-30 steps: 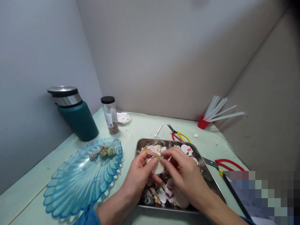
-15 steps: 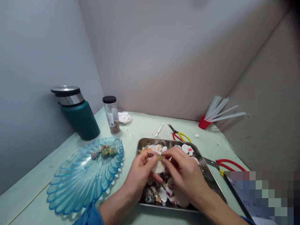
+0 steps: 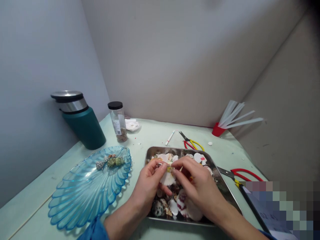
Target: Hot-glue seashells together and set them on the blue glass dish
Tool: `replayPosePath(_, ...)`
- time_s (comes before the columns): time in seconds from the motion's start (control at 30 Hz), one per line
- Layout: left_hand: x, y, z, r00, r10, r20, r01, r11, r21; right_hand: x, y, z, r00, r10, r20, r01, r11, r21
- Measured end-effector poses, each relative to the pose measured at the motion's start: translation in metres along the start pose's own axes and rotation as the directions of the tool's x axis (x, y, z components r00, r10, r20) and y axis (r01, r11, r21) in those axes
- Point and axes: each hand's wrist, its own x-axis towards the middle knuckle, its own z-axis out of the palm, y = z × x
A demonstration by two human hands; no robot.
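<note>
Over the metal tray, my left hand and my right hand meet, both closed in a pinch. A pale scallop shell hangs fan-side down between their fingertips, with a yellow patch near its narrow top. A thin, shiny sliver shows by my left fingertips; what it is I cannot tell. Fingers partly cover the top of the shell. Beneath the hands, the tray holds many mixed shells, among them a purple-striped scallop and a spotted spiral shell.
At left stand a blue shell-shaped dish with several small shells, a teal bottle and a black-lidded jar. Behind the tray lie a white marker and pliers. Scissors, a tablet and a red cup with glue sticks are at right.
The scallop shell has shifted slightly left and down between my fingers, which keep their pinch. The whole view has moved a little; the things on the table stay put.
</note>
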Motion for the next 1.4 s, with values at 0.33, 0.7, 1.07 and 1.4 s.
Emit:
replayPosePath(0.33, 0.002, -0.002, -0.002, 1.000, -0.002, 0.012, 0.002, 1.000, -0.030, 0.003, -0.002, -0.004, 1.000, 0.018, 0.019, -0.019, 0.999, 0.045)
replayPosePath(0.7, 0.002, -0.001, -0.001, 1.000, -0.003, 0.023, 0.002, 0.998, 0.068, 0.001, 0.001, 0.000, 0.999, -0.039, 0.009, 0.040, 0.999, -0.031)
replayPosePath(1.07, -0.002, 0.004, 0.006, 1.000, -0.019, 0.021, 0.019, 1.000, -0.001, -0.002, 0.001, 0.004, 0.994, -0.109, -0.001, 0.104, 0.951, -0.290)
replayPosePath(1.4, -0.002, 0.002, 0.004, 0.999, 0.009, 0.040, -0.010, 1.000, 0.027, -0.003, -0.001, 0.006, 0.987, -0.156, -0.038, 0.138, 0.942, -0.306)
